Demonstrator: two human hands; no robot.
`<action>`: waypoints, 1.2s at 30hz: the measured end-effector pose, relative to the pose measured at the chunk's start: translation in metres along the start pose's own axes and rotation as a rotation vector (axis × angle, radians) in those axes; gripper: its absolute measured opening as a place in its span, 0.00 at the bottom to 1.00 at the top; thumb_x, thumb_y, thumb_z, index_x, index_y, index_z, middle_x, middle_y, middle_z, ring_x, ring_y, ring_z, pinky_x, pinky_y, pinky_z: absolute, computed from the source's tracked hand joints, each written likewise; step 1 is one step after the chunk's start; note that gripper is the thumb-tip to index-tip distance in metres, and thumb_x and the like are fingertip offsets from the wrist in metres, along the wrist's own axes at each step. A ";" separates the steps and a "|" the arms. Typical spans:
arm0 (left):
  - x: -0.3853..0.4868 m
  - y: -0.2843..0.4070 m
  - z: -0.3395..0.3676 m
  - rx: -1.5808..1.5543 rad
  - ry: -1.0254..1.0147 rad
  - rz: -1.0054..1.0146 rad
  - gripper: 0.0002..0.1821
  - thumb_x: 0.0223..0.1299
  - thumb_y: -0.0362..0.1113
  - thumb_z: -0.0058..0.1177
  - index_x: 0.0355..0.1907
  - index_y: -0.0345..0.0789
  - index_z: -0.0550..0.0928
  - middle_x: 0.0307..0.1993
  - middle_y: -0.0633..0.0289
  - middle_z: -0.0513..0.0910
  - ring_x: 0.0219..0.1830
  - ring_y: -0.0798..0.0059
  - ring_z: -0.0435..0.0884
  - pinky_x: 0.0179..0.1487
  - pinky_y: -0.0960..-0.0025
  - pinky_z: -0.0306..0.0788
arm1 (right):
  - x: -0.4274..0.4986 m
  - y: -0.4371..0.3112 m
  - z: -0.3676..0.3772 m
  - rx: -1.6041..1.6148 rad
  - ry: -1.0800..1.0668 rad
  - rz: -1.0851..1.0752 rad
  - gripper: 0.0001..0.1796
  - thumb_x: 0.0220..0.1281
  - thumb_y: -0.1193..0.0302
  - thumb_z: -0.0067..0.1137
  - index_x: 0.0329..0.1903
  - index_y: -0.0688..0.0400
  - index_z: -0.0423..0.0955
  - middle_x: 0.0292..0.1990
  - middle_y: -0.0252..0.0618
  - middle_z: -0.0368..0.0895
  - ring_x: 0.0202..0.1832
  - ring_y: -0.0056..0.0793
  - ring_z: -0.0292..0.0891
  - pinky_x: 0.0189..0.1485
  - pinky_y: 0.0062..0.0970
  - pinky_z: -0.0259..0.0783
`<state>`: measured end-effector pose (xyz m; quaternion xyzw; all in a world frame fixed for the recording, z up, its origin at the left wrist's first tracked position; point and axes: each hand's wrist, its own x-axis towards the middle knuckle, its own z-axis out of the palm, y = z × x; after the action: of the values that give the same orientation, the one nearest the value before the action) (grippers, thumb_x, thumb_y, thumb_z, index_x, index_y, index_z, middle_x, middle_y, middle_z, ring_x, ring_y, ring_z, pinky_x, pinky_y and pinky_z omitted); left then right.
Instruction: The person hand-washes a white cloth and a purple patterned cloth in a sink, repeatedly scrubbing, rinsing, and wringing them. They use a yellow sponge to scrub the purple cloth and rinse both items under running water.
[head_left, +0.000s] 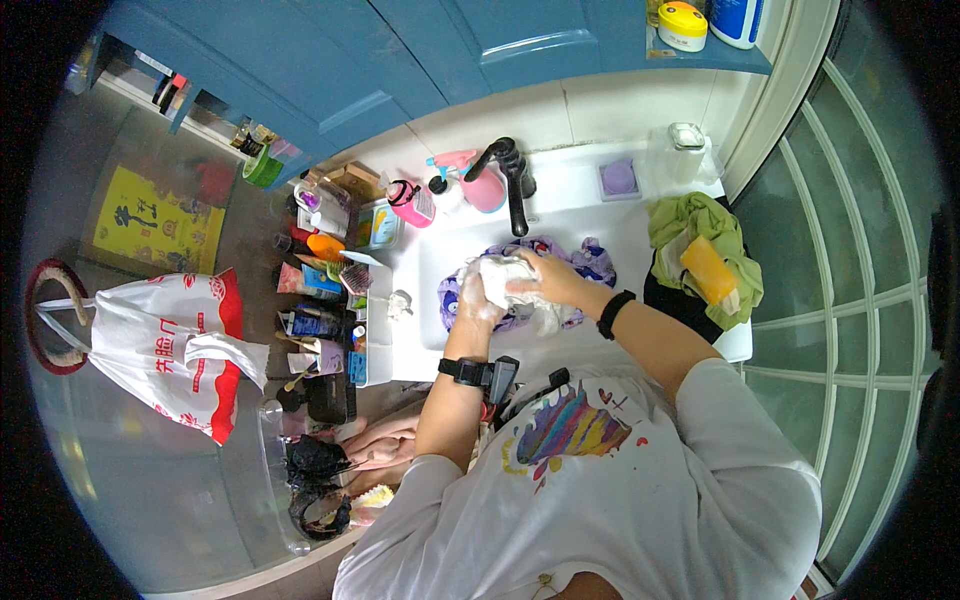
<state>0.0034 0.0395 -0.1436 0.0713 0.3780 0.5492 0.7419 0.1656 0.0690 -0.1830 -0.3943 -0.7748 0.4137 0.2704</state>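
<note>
Over the white sink basin (431, 270), a wet white cloth (506, 281) is bunched between my two hands. My left hand (480, 294), lathered with suds, grips its left side. My right hand (553, 277) holds the cloth from the right, with the fingers partly hidden in its folds. Beneath lies a purple patterned cloth (596, 264), spread across the basin floor. The black faucet (512, 180) stands behind the hands, its spout pointing toward them.
A yellow soap bar (709, 274) rests on green cloth (690, 217) at the sink's right. Along the back stand a pink spray bottle (484, 187), a pink pump bottle (411, 204) and a purple soap dish (619, 178). Toiletry bins (381, 322) line the left; blue cabinets (360, 60) overhang.
</note>
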 end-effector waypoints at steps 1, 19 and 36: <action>-0.001 0.007 0.000 -0.054 0.020 0.024 0.21 0.66 0.45 0.33 0.40 0.29 0.75 0.38 0.49 0.80 0.40 0.56 0.81 0.47 0.58 0.76 | -0.004 0.006 -0.003 -0.134 -0.153 0.017 0.31 0.52 0.49 0.63 0.50 0.59 0.71 0.37 0.51 0.81 0.38 0.48 0.78 0.43 0.35 0.71; 0.042 -0.017 -0.071 -0.196 -0.601 0.046 0.18 0.69 0.45 0.35 0.48 0.35 0.74 0.46 0.56 0.78 0.49 0.64 0.77 0.56 0.63 0.69 | -0.004 -0.060 0.011 0.214 0.062 -0.127 0.16 0.53 0.68 0.60 0.44 0.59 0.70 0.47 0.52 0.72 0.50 0.49 0.69 0.52 0.38 0.68; 0.016 -0.002 -0.012 -0.222 -0.043 0.095 0.22 0.70 0.49 0.34 0.40 0.30 0.73 0.33 0.51 0.80 0.34 0.57 0.81 0.38 0.60 0.79 | 0.015 0.033 0.018 0.328 0.191 0.356 0.24 0.67 0.52 0.43 0.39 0.61 0.79 0.28 0.46 0.82 0.31 0.38 0.80 0.30 0.39 0.72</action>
<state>-0.0005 0.0489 -0.1608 0.0183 0.2949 0.6205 0.7264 0.1570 0.0848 -0.2191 -0.5126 -0.5867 0.5358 0.3254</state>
